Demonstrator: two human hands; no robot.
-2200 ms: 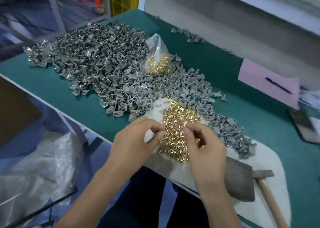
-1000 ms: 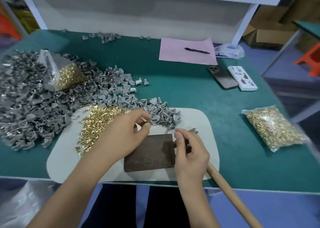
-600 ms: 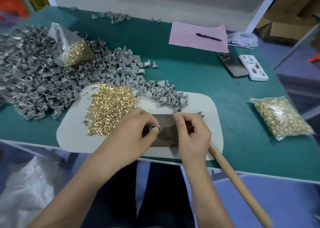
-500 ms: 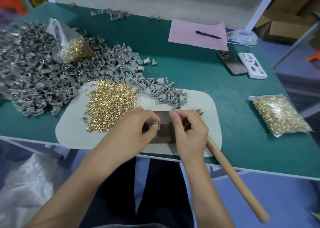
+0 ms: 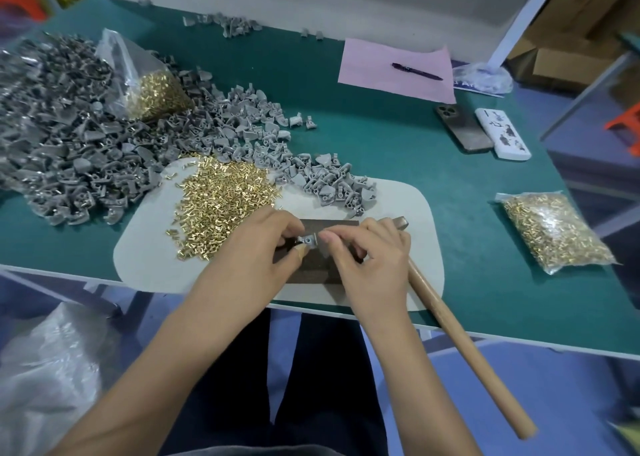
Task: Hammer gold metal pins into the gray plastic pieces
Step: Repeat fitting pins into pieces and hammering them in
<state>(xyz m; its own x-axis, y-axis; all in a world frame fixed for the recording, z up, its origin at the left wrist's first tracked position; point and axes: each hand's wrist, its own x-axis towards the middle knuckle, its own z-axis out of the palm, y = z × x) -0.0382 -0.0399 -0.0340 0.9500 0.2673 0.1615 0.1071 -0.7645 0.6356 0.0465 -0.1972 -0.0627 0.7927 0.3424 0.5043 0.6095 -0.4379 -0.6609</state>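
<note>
My left hand (image 5: 256, 248) pinches a gray plastic piece (image 5: 309, 240) over the dark block (image 5: 311, 265); my right hand (image 5: 367, 251) pinches something unseen. A misaligned pin could jam.

One gray plastic piece (image 5: 309, 240) is pinched between the fingertips of both hands, above the dark block. Loose gold pins (image 5: 221, 199) lie heaped at its 10 o'clock; the gray pieces (image 5: 104, 144) spread from 9 to 1 o'clock.
</note>
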